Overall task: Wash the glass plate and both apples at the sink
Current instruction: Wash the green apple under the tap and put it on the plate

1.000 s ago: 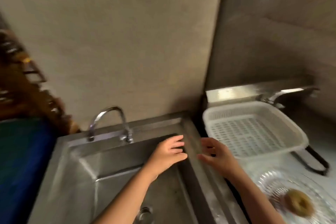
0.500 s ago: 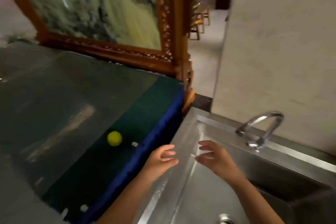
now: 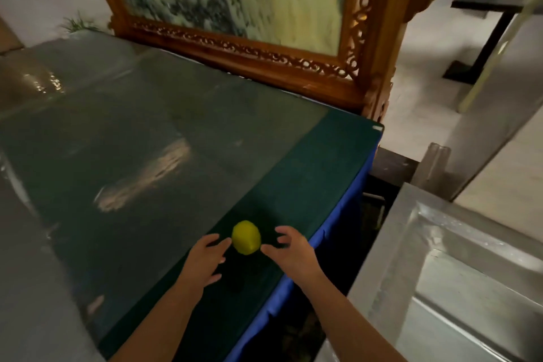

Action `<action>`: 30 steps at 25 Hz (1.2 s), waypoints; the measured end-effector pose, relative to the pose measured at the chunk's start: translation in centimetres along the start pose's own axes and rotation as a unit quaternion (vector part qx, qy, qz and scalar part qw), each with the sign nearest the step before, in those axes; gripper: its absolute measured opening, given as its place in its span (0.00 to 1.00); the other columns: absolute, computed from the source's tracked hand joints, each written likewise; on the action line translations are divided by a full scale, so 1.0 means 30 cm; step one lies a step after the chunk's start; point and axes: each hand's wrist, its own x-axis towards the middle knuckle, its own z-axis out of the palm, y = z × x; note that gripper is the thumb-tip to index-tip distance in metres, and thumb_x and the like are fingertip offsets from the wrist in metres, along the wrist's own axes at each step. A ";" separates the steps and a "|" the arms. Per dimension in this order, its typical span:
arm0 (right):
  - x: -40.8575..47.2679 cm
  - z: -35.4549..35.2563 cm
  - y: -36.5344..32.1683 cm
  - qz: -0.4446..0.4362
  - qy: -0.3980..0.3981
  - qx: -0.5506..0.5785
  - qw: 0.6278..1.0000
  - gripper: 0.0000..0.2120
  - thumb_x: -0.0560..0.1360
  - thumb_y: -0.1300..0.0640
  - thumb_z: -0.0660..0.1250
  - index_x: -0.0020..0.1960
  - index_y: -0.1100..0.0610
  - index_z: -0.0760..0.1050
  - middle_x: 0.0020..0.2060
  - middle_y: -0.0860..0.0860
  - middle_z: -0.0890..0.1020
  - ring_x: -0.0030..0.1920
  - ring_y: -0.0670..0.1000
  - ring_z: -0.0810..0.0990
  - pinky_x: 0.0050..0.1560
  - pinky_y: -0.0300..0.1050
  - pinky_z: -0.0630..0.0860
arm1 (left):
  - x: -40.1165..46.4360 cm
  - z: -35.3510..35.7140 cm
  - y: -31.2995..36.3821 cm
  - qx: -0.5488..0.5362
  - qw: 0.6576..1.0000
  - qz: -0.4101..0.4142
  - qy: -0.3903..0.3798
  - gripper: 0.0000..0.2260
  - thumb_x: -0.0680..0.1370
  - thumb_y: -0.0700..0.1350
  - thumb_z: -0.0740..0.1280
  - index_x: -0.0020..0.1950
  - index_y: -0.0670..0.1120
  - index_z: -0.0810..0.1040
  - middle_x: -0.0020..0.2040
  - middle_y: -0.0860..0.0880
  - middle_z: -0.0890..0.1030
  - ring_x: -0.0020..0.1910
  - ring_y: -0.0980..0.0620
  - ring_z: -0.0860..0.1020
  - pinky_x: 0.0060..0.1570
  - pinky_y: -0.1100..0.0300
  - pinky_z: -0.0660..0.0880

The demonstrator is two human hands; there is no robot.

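A yellow-green apple lies on the dark green glass-topped table, near its right edge. My left hand is just left of the apple, fingers spread, holding nothing. My right hand is just right of it, fingers curled and apart, also empty. Neither hand clearly touches the apple. The steel sink shows at the lower right. The glass plate and the other apple are out of view.
A carved wooden frame with a marble-like panel stands along the table's far edge. Blue cloth hangs down the table's right side, with a dark gap between it and the sink. A dark table leg stands far right.
The view has swung left from the sink to the table. Both hands moved off the sink edge and now flank the apple on the table.
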 end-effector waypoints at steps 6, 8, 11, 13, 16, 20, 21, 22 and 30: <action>0.155 0.117 -0.010 -0.001 0.007 0.024 1.000 0.24 0.70 0.50 0.70 0.64 0.56 0.72 0.56 0.55 0.81 0.54 0.54 0.80 0.54 0.46 0.78 | 0.117 0.041 0.032 -0.041 0.998 -0.025 -0.027 0.08 0.75 0.46 0.67 0.50 0.44 0.77 0.57 0.42 0.78 0.52 0.47 0.78 0.43 0.56 0.78; 0.154 0.115 0.004 0.012 0.002 0.071 0.997 0.23 0.70 0.53 0.71 0.63 0.58 0.73 0.56 0.56 0.81 0.55 0.54 0.80 0.57 0.49 0.78 | 0.116 0.060 0.033 -0.067 0.997 -0.002 -0.034 0.07 0.75 0.43 0.67 0.50 0.42 0.77 0.57 0.41 0.77 0.54 0.45 0.77 0.47 0.53 0.78; 0.093 0.049 0.034 0.022 -0.006 0.226 0.974 0.19 0.71 0.61 0.70 0.61 0.62 0.74 0.57 0.62 0.80 0.54 0.56 0.80 0.58 0.53 0.78 | 0.053 0.116 0.059 -0.054 0.996 0.055 -0.041 0.07 0.74 0.41 0.68 0.52 0.41 0.78 0.53 0.42 0.78 0.50 0.49 0.78 0.48 0.55 0.77; 0.021 -0.050 0.079 0.003 0.011 0.313 0.950 0.17 0.71 0.66 0.69 0.60 0.65 0.74 0.56 0.66 0.80 0.51 0.57 0.80 0.55 0.52 0.77 | -0.030 0.190 0.078 -0.035 0.991 0.100 -0.082 0.01 0.74 0.39 0.68 0.43 0.43 0.79 0.47 0.41 0.80 0.44 0.51 0.79 0.45 0.57 0.77; -0.124 -0.264 0.192 -0.033 0.054 0.377 0.924 0.17 0.72 0.69 0.66 0.60 0.67 0.73 0.56 0.68 0.80 0.51 0.59 0.79 0.59 0.57 0.74 | -0.162 0.385 0.052 0.020 0.961 0.177 -0.212 0.07 0.74 0.36 0.67 0.50 0.37 0.81 0.47 0.34 0.82 0.43 0.49 0.80 0.46 0.60 0.77; -0.343 -0.552 0.378 -0.034 0.135 0.410 0.901 0.18 0.71 0.71 0.65 0.61 0.66 0.73 0.55 0.65 0.80 0.52 0.58 0.79 0.62 0.58 0.72 | -0.327 0.706 -0.029 0.010 0.932 0.122 -0.342 0.13 0.72 0.37 0.69 0.53 0.50 0.76 0.51 0.44 0.82 0.44 0.51 0.82 0.44 0.58 0.80; -0.390 -0.614 0.425 -0.031 0.152 0.414 0.897 0.18 0.71 0.71 0.65 0.61 0.65 0.73 0.54 0.63 0.80 0.52 0.58 0.79 0.63 0.57 0.71 | -0.360 0.782 -0.057 -0.001 0.922 0.103 -0.372 0.14 0.72 0.36 0.70 0.54 0.50 0.75 0.51 0.44 0.81 0.44 0.52 0.83 0.43 0.57 0.81; -0.430 -0.669 0.470 -0.031 0.162 0.412 0.896 0.17 0.71 0.71 0.66 0.59 0.62 0.74 0.52 0.60 0.81 0.53 0.56 0.79 0.62 0.54 0.72 | -0.387 0.848 -0.090 -0.012 0.914 0.088 -0.396 0.16 0.72 0.36 0.70 0.56 0.50 0.74 0.52 0.43 0.81 0.43 0.52 0.84 0.41 0.57 0.81; -0.558 -1.057 0.781 0.103 0.329 0.531 0.774 0.12 0.79 0.61 0.55 0.58 0.60 0.73 0.67 0.62 0.72 0.61 0.57 0.74 0.64 0.52 0.68 | -0.504 1.144 -0.274 -0.043 0.905 0.067 -0.418 0.18 0.71 0.32 0.69 0.58 0.44 0.76 0.58 0.41 0.79 0.47 0.51 0.83 0.43 0.56 0.82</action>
